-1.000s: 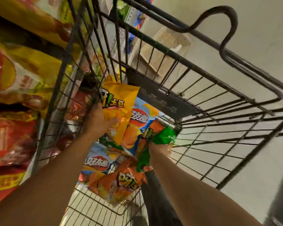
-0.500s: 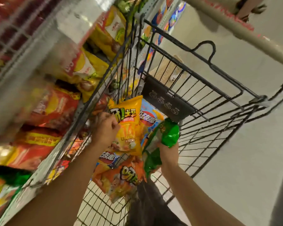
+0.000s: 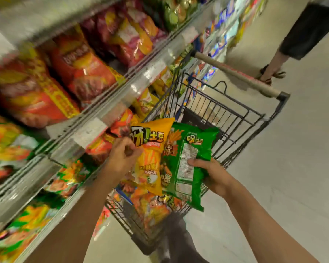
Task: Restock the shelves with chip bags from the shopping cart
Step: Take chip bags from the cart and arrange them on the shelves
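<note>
Evidently light and puffy, the yellow chip bag (image 3: 152, 149) hung over the shopping cart (image 3: 235, 118), pinched at its upper edge by the left hand (image 3: 122, 158); the right hand (image 3: 211, 175) gripped the slick, crushable green chip bag (image 3: 188, 162) mid-body beside it.

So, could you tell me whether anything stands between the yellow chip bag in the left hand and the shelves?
Nothing visible does. The left hand pinches the yellow chip bag above the black wire shopping cart, with the stocked metal shelves directly to its left.
</note>
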Action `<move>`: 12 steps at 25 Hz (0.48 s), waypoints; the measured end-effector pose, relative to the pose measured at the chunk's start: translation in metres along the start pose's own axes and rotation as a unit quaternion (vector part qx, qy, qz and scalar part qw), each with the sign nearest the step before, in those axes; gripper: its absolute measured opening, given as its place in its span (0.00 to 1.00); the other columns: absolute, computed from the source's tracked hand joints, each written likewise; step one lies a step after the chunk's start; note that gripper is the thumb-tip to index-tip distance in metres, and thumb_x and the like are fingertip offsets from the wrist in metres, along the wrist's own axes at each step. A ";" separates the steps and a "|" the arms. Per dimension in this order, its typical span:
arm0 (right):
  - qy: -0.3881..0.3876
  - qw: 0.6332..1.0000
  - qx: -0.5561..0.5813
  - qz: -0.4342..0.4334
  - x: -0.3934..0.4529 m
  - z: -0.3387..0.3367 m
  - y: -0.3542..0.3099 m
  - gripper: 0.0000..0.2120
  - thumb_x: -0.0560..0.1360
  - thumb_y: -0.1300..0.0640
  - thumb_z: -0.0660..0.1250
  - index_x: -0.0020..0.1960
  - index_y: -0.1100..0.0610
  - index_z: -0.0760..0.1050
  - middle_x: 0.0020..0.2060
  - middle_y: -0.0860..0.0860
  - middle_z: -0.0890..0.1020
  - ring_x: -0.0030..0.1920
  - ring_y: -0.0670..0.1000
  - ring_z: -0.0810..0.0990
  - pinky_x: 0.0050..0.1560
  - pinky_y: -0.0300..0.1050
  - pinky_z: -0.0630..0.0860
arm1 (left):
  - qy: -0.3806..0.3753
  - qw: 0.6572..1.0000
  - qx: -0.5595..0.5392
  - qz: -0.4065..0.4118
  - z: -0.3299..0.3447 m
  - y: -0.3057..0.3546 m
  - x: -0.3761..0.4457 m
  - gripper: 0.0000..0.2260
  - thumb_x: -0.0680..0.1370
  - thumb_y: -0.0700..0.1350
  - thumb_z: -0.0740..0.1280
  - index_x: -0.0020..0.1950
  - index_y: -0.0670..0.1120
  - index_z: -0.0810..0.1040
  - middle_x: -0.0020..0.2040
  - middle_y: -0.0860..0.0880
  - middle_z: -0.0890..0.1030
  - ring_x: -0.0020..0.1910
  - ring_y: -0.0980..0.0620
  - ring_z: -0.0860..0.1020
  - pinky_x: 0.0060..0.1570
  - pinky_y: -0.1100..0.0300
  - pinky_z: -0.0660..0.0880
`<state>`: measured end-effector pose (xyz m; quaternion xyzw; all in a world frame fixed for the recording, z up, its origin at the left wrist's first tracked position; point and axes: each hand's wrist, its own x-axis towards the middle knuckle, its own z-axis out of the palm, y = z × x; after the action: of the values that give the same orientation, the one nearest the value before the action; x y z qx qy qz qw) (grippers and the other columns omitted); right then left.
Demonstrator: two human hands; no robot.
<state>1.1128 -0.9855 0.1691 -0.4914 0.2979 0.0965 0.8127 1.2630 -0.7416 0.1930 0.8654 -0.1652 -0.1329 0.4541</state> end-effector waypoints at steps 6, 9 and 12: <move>-0.024 1.000 -0.017 -0.012 -0.037 0.014 -0.028 0.25 0.68 0.60 0.77 0.65 0.55 0.79 0.58 0.56 0.85 0.56 0.58 0.85 0.52 0.51 0.83 | -0.029 0.969 -0.207 -0.129 -0.034 0.040 -0.029 0.37 0.68 0.56 0.78 0.73 0.59 0.66 0.65 0.54 0.77 0.62 0.50 0.79 0.61 0.51 0.77; -0.056 0.996 -0.058 -0.038 -0.038 0.017 -0.045 0.25 0.70 0.61 0.76 0.66 0.55 0.77 0.60 0.57 0.84 0.60 0.59 0.84 0.61 0.57 0.79 | -0.059 0.962 -0.228 -0.139 -0.037 0.042 -0.032 0.28 0.65 0.56 0.78 0.64 0.60 0.76 0.56 0.58 0.85 0.56 0.57 0.83 0.47 0.69 0.77; -0.040 0.991 -0.098 -0.082 -0.033 0.034 -0.066 0.26 0.70 0.57 0.77 0.67 0.53 0.76 0.60 0.55 0.85 0.60 0.58 0.83 0.64 0.59 0.77 | -0.037 0.952 -0.261 -0.158 -0.033 0.048 -0.030 0.28 0.66 0.58 0.77 0.65 0.60 0.76 0.55 0.62 0.85 0.54 0.62 0.81 0.52 0.60 0.74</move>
<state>1.1295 -0.9849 0.2486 -0.5872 0.2129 0.0776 0.7770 1.2403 -0.7305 0.2539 0.7259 -0.0029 -0.2736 0.6310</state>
